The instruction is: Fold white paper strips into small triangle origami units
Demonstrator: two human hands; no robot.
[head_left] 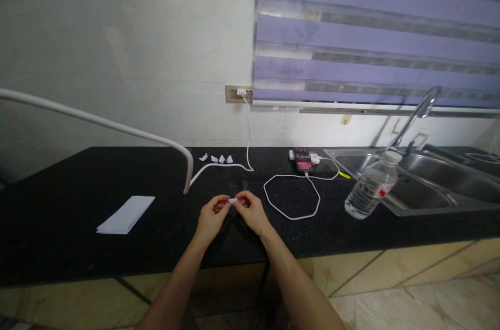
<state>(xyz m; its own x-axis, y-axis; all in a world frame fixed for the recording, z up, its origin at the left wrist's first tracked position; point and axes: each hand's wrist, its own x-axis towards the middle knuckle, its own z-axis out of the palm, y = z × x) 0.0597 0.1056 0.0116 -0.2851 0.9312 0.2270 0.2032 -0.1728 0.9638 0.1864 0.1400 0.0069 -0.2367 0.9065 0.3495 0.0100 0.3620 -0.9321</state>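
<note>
Between my two hands is a small folded piece of white paper point(233, 200), pinched at both ends just above the dark counter. My left hand point(213, 217) grips its left end with thumb and fingertips. On the other end, my right hand point(251, 211) pinches in the same way. Most of the paper is hidden by the fingers. Several small folded paper pieces point(222, 160) stand in a row farther back on the counter. To the left lies a stack of white paper strips point(127, 214).
A white cable point(249, 127) runs from the wall socket point(234, 93). A white bent rod point(136, 135) crosses the left side. On the right are a device with a looped cable point(304, 161), a water bottle point(369, 189) and a steel sink point(414, 210) with a faucet point(416, 114).
</note>
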